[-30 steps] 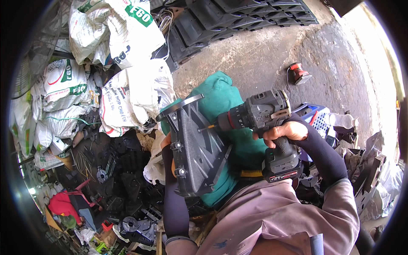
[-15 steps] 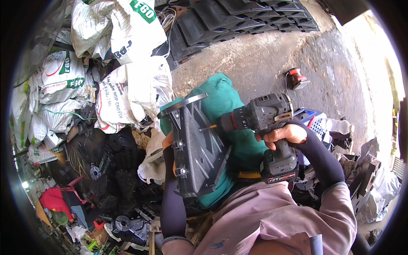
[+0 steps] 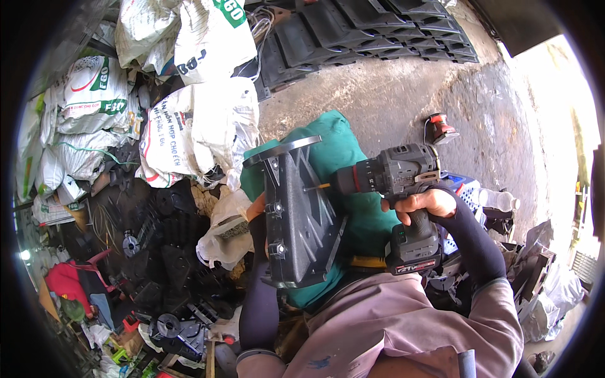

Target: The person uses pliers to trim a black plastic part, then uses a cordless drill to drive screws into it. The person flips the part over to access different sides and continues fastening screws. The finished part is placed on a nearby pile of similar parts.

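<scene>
My right hand (image 3: 427, 201) grips a dark cordless drill (image 3: 403, 171) by its handle, with the battery below. The drill lies level and its thin bit (image 3: 319, 186) points left, its tip against or very close to the ribbed inner side of a black plastic housing (image 3: 297, 227). That housing stands on its side, with a flat rim on top and several small metal fasteners along its left edge. My left hand (image 3: 256, 208) holds it from the left; most of its fingers are hidden behind it. A green cushion (image 3: 343, 142) lies behind and under the housing.
White sacks (image 3: 205, 126) are piled at the left. Black moulded panels (image 3: 353, 34) are stacked at the back. A red sander (image 3: 442, 128) stands on the concrete floor. Black parts litter the lower left, near a person in red (image 3: 68, 283). A blue crate (image 3: 463, 189) stands beyond my right forearm.
In the picture, the housing and the drill sit slightly further right, as the whole view has shifted a little. Both hands keep their holds, and the bit stays at the housing.
</scene>
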A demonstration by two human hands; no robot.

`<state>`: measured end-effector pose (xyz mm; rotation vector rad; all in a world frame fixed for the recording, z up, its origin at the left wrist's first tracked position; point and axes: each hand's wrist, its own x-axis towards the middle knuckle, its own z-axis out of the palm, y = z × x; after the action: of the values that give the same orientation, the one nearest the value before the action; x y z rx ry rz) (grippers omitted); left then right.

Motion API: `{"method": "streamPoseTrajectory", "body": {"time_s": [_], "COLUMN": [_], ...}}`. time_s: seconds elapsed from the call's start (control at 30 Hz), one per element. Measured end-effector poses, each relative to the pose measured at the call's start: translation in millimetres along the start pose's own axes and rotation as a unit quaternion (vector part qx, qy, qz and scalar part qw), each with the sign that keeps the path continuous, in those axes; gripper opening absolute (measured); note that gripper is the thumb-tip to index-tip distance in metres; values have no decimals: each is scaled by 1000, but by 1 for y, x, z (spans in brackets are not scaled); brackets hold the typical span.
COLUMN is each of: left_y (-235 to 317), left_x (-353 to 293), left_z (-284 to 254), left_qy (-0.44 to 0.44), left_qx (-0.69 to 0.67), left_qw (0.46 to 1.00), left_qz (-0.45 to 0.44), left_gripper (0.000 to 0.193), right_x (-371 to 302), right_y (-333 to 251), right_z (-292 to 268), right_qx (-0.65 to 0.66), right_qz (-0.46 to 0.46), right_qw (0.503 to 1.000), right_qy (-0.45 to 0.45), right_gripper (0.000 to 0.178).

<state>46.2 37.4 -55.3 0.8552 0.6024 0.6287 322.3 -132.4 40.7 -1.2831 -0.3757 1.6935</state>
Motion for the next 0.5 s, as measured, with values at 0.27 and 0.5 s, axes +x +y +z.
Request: {"method": "streamPoseTrajectory", "body": {"time_s": [0.27, 0.5], "left_y": [4, -8], "left_x": [4, 3], "left_z": [-26, -23], "left_qy": [-110, -133], "left_qx": [-178, -246], "left_qw": [969, 954], "left_qz": [-134, -108], "left_gripper": [44, 47], "right_x": [1, 7], "right_y": [0, -1], "right_z": [1, 3], "right_qx": [-37, -131], "right_qz": [-4, 56], "right_qw": [999, 990], "right_qy": [-2, 21], "right_gripper": [29, 26]}}
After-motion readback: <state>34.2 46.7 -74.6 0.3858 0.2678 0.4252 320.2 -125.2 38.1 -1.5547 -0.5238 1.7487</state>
